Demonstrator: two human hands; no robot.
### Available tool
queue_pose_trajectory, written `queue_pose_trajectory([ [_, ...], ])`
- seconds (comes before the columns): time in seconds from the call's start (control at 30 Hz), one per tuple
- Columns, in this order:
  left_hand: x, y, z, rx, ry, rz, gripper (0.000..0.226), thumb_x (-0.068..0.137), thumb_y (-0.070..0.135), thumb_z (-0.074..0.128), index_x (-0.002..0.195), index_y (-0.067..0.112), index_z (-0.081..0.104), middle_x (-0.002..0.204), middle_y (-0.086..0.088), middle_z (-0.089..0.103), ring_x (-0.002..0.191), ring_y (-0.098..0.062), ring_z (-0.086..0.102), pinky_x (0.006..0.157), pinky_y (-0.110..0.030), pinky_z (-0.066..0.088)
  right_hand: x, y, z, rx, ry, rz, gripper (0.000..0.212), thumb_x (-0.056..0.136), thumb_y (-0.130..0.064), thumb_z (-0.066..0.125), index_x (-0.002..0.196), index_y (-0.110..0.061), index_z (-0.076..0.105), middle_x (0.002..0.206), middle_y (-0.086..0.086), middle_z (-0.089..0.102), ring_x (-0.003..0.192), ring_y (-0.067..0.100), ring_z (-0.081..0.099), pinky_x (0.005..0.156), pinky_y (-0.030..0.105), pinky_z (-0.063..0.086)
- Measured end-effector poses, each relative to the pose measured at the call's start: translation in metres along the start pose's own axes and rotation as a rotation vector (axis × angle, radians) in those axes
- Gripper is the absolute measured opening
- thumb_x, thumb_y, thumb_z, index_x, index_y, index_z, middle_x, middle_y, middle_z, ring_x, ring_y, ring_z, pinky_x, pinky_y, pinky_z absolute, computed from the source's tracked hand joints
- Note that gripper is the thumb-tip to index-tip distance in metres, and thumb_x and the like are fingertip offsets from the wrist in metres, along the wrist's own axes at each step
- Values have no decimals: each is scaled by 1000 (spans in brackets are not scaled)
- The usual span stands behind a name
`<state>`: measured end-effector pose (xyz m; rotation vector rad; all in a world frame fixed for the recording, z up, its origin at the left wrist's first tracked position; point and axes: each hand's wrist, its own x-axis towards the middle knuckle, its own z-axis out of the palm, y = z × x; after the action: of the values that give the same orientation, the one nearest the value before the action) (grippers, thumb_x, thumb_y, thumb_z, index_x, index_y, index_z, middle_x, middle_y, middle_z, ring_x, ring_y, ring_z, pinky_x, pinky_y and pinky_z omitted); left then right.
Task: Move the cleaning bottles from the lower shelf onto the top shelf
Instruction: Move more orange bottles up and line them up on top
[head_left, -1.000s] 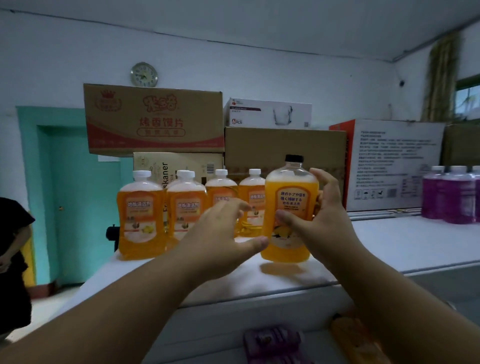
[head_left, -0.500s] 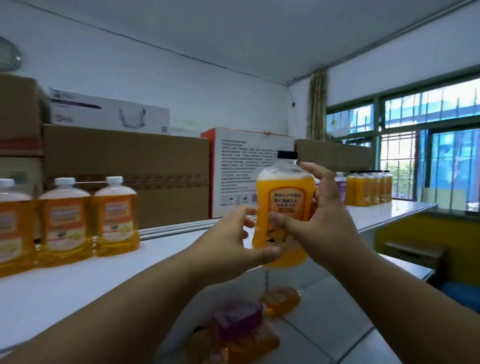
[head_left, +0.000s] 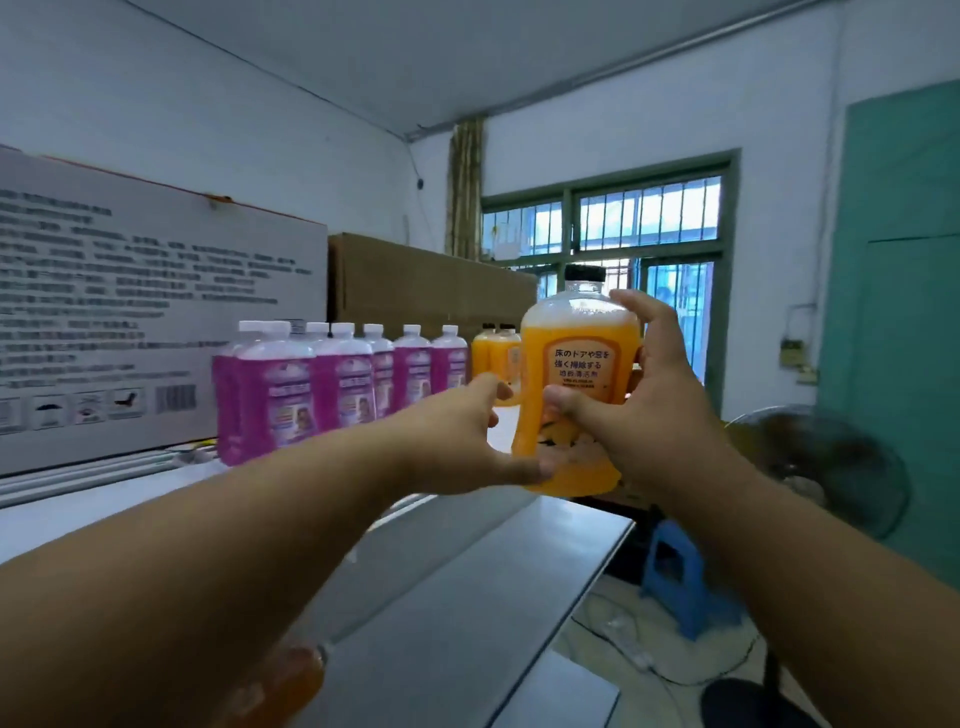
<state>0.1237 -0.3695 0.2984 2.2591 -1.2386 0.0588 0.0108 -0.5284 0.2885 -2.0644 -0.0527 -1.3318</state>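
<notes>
A pale-walled room held a barred window (head_left: 618, 228) at the back, a green door (head_left: 898, 322) on the right, and a white top shelf (head_left: 104, 499) running along the left. Past the near end of that shelf, both hands held an orange bottle (head_left: 576, 374) with a black cap in the air, upright, at about the height of the bottles that stood on it. The right hand (head_left: 639, 410) gripped it: fingers curled around the far right side up near the shoulder, thumb pressed across the front under the label. The left hand (head_left: 457, 441) was less closed, thumb lying along the bottle's lower left edge and fingers reaching behind it; how firmly it gripped could not be told.

On the top shelf stood a row of purple bottles (head_left: 332, 384) with white caps, and beyond them a few more orange bottles (head_left: 496, 358). A large white printed box (head_left: 156, 312) leaned behind the purple row, with a brown carton (head_left: 431, 280) further back. The grey lower shelf (head_left: 467, 582) stretched below the arms, and another orange bottle (head_left: 280, 686) lay blurred on it at the lower left. A blue stool (head_left: 675, 582) and a floor fan (head_left: 826, 467) stood on the floor to the right.

Both forearms reached forward from the bottom corners, converging on the bottle, wrists roughly level.
</notes>
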Motion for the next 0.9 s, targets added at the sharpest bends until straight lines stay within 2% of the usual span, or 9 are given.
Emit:
queue_pose_trajectory([
  [0.13,94,3,8,124,-102,-5,94,70,68,74,146,30,31,147,0,47,125,-22,52,100,-42,49,43,64,-13,-20,56,65,91,73,-31,83,132,-60,21,126,-10,47,100,15,60,69,25,55],
  [0.23,154,7,23,177,-113,-2,96,70,72,70,147,30,31,147,0,47,125,-25,52,101,-45,49,74,110,-25,-14,86,94,90,73,-29,83,132,-58,22,127,-8,49,102,16,60,78,37,58],
  [0.33,201,9,49,224,-116,3,93,73,72,68,148,29,32,146,0,48,125,-25,52,102,-47,49,97,161,-32,-2,112,107,90,73,-29,84,131,-60,22,123,-9,48,96,10,60,71,29,57],
  [0.47,257,8,82,324,-115,-24,93,77,70,65,150,25,30,146,-1,49,125,-25,52,101,-44,49,128,233,-30,88,92,111,89,71,-27,85,123,-67,26,109,-20,51,86,3,60,46,11,48],
  [0.5,271,7,87,324,-108,-41,92,77,70,65,150,26,30,145,0,49,124,-24,52,101,-43,49,138,250,-29,115,78,108,89,70,-26,86,122,-68,27,107,-22,51,83,2,61,44,10,45],
  [0.6,312,5,100,350,-49,-105,89,78,69,64,148,26,32,143,1,50,122,-22,53,101,-42,49,170,302,-20,194,8,70,90,69,-25,87,123,-67,28,107,-23,51,80,2,63,46,13,48],
  [0.73,354,-2,116,315,-5,-205,78,78,68,65,142,32,39,139,5,54,119,-16,55,97,-36,51,218,362,-1,288,-141,49,90,69,-28,87,126,-65,27,116,-13,54,93,10,65,63,32,61],
  [0.83,374,-14,117,503,70,-315,80,76,75,61,139,31,39,134,5,56,109,-12,57,84,-28,52,253,389,22,325,-238,6,88,70,-32,85,127,-61,25,111,-17,52,93,7,62,60,20,56],
  [0.9,380,-26,120,572,110,-415,84,75,81,56,140,30,38,135,5,55,107,-12,56,80,-27,50,270,403,41,370,-309,-14,87,71,-35,84,128,-61,23,109,-21,49,95,7,61,65,23,55],
])
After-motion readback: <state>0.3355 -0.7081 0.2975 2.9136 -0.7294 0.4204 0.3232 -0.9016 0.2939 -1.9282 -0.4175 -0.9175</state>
